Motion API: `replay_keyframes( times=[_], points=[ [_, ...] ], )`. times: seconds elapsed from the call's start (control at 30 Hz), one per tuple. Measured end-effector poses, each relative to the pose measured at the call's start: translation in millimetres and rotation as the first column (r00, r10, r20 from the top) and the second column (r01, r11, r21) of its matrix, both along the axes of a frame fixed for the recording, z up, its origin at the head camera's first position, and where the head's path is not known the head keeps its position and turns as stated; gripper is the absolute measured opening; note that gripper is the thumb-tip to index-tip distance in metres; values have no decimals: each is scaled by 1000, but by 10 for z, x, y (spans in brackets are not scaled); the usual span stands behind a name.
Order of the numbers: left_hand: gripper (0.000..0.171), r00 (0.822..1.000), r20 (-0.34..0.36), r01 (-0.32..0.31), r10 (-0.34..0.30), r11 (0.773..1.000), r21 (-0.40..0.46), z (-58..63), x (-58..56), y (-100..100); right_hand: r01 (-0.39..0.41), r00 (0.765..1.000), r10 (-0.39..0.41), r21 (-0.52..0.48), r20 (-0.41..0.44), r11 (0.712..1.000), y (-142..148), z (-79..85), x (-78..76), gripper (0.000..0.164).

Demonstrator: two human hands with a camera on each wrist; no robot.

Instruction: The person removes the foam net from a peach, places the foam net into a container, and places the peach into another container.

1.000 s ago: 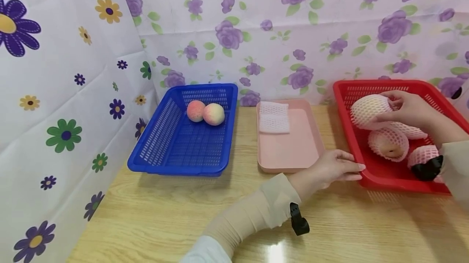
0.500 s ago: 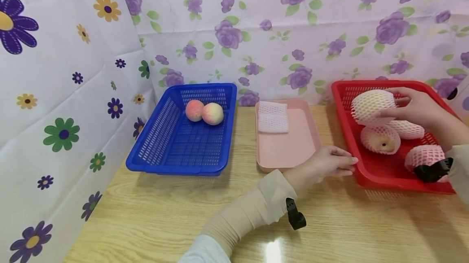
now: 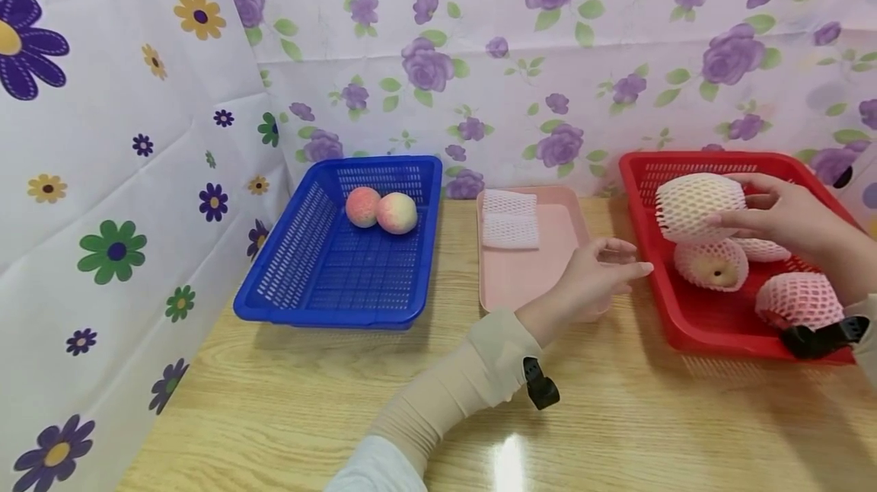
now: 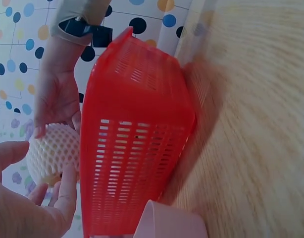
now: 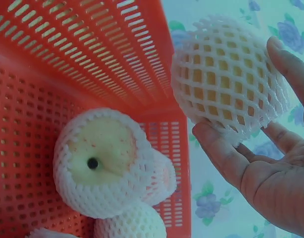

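Observation:
My right hand (image 3: 788,214) grips a pale yellow fruit in a white foam net (image 3: 699,206) above the back left part of the red basket (image 3: 674,317). In the right wrist view, thumb and fingers hold the netted fruit (image 5: 226,74) by its end. My left hand (image 3: 592,279) hovers by the left rim of the basket, over the pink tray's right edge, fingers loosely bent around nothing. Below the held fruit lie a fruit in a pink-white net (image 3: 712,265), its bare end showing a dark spot, and a partly hidden white-netted one (image 3: 763,250). A pink-netted fruit (image 3: 798,299) sits nearer the front.
The pink tray (image 3: 527,279) stands between the baskets, with a flat white foam net (image 3: 510,219) at its back left. In the blue basket (image 3: 329,317) on the left lie two peaches (image 3: 397,213). Flowered cloths (image 3: 507,111) rise behind and to the left.
My left hand has come away from the red basket's rim, moving left and back. The right hand has lifted the netted fruit slightly clear of the others and turned it.

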State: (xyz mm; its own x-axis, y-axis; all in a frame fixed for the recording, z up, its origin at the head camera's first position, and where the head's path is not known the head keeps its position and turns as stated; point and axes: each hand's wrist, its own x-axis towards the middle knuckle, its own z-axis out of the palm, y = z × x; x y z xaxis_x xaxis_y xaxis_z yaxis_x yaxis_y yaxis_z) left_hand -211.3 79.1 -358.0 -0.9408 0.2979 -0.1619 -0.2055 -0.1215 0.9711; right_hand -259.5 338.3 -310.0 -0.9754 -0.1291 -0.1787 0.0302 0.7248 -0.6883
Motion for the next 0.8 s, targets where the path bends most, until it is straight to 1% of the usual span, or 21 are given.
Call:
replay_keyframes(
  times=[0.07,0.1,0.17,0.3,0.37,0.43,0.5,0.6,0.67,0.73,0.8],
  points=[
    [27,998,-63,-6,3,999,-43,2,-21,-15,-11,1000,11,-13,-6,1000,-30,3,28,90],
    [32,995,-99,-2,-4,998,-62,1,-33,-25,-16,1000,16,-16,-8,1000,-48,6,44,89],
    [42,986,-167,1,-23,991,-130,3,-51,-41,-20,1000,20,-29,-11,999,-76,3,70,87],
    [62,964,-256,6,-67,973,-231,29,-84,-34,-32,999,31,-58,-5,998,-114,-3,109,83],
    [69,952,-294,3,-80,967,-254,41,-101,-11,-39,999,38,-77,-12,996,-130,-11,128,79],
    [73,937,-337,1,-92,966,-260,51,-114,12,-47,999,45,-100,-20,994,-151,-18,155,75],
    [75,927,-362,7,-97,970,-243,56,-120,33,-52,998,49,-125,-25,991,-175,-24,193,71],
    [75,916,-387,42,-110,983,-181,49,-124,43,-63,998,59,-164,-32,984,-220,-34,257,64],
    [74,910,-402,54,-105,989,-136,34,-130,31,-71,997,65,-177,-38,982,-258,-37,292,60],
    [72,900,-423,60,-102,992,-112,18,-143,8,-72,997,65,-186,-44,980,-301,-39,317,57],
    [70,881,-462,43,-99,990,-131,12,-159,-21,-63,997,56,-191,-45,980,-340,-39,336,54]
  ],
)
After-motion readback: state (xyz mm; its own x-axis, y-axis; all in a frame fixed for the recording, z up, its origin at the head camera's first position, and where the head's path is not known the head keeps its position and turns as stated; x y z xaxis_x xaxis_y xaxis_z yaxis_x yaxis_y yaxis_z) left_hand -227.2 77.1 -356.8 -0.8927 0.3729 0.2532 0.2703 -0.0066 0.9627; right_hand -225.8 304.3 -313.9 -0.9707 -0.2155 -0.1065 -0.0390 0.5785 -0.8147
